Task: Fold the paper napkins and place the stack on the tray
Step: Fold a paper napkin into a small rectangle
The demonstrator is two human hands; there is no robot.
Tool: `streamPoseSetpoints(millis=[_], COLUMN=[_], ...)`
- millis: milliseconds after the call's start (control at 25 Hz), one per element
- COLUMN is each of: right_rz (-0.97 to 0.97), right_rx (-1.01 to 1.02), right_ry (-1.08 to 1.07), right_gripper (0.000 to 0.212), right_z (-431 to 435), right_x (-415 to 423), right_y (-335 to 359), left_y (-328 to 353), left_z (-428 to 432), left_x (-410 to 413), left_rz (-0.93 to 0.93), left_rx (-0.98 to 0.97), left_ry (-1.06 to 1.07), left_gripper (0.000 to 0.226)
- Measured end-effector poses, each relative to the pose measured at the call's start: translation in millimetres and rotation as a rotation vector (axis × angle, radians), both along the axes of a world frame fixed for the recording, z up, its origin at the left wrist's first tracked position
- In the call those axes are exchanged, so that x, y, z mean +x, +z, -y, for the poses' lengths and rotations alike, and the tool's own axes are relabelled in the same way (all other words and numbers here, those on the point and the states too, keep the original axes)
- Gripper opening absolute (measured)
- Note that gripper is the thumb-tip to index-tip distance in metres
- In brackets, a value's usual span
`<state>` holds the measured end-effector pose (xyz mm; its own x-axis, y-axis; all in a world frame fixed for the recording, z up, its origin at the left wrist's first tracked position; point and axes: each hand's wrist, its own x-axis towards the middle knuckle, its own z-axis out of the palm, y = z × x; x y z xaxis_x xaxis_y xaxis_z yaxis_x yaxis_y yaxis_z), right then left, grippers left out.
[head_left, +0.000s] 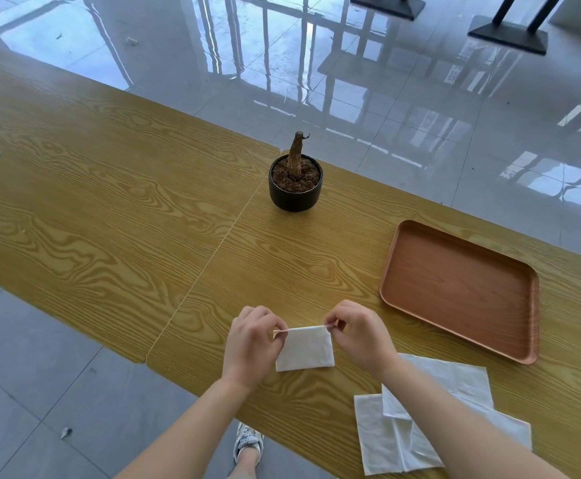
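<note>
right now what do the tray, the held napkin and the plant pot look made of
The tray: reddish-brown wood or wood-look laminate, satin; faint grain shows. The napkin: thin white paper, matte, folded over. The pot: black, smooth, slight sheen, perhaps ceramic or plastic.

Left hand [251, 344] and right hand [361, 335] bare; white-grey laced sneaker [247, 440] on one foot.

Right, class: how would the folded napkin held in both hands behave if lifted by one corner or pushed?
Probably floppy: the folded napkin, pinched at its top corners by the left hand and right hand, drapes. Likely light, since fingertips alone hold it. Pushed across the table, it might crumple.
</note>
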<state>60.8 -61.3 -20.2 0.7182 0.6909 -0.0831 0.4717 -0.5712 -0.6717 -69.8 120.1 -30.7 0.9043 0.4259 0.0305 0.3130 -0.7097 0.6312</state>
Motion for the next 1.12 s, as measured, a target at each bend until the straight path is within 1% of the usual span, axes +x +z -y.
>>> streamPoseSetpoints(millis=[120,280,360,440,520,600,640,720,800,880,1000,1120], right_rz=[0.095,0.188,0.194,0.161,0.122,0.113,0.145,0.277,0.382,0.394,0.393,0.401], right_rx=[-0.065,-0.094,-0.136,-0.207,-0.199,-0.138,-0.111,-0.094,-0.161,-0.273,-0.392,-0.467], right_ry=[0.057,0.104,0.135,0.161,0.129,0.052,0.026,0.061,0.195,0.315,0.399,0.409], right_gripper=[0.017,0.015,0.016,0.023,0.026,0.022,0.020,0.029,0.044,0.057,0.065,0.075], right_z=[9.4,17.7,20.4,23.4,25.4,22.2,18.4,9.3,3.0,3.9,12.8,21.5], right_x=[-13.7,-30.6,-35.3,-37.1,-39.8,-41.4,-41.6,-42.2,-46.4,-57.3,-66.8,-57.3], right_y=[-1.3,-6.6,-10.3,-15.0,-19.6,-22.8,-23.7,-26.5,-33.3,-43.7,-56.7,-54.4], left_y=[-3.2,-8.7,-11.4,-14.7,-16.1,-20.3,-23.7,-31.3,-37.6,-42.9,-48.2,-48.4], left_z=[5.0,10.8,12.8,14.4,16.8,20.2,21.7,24.5,26.2,26.8,25.3,23.8], left_x=[-12.8,-22.4,-28.2,-35.0,-39.2,-40.0,-39.4,-40.7,-45.3,-50.6,-52.7,-53.0], left_rz=[0.038,0.069,0.046,0.008,-0.012,-0.030,-0.057,-0.140,-0.224,-0.304,-0.349,-0.369], left_rx=[0.132,0.264,0.298,0.311,0.286,0.285,0.309,0.367,0.399,0.415,0.430,0.421], left_ry=[-0.105,-0.208,-0.272,-0.325,-0.303,-0.255,-0.254,-0.305,-0.356,-0.373,-0.392,-0.408], left_gripper=[0.026,0.025,0.022,0.017,0.014,0.023,0.031,0.048,0.064,0.074,0.080,0.082])
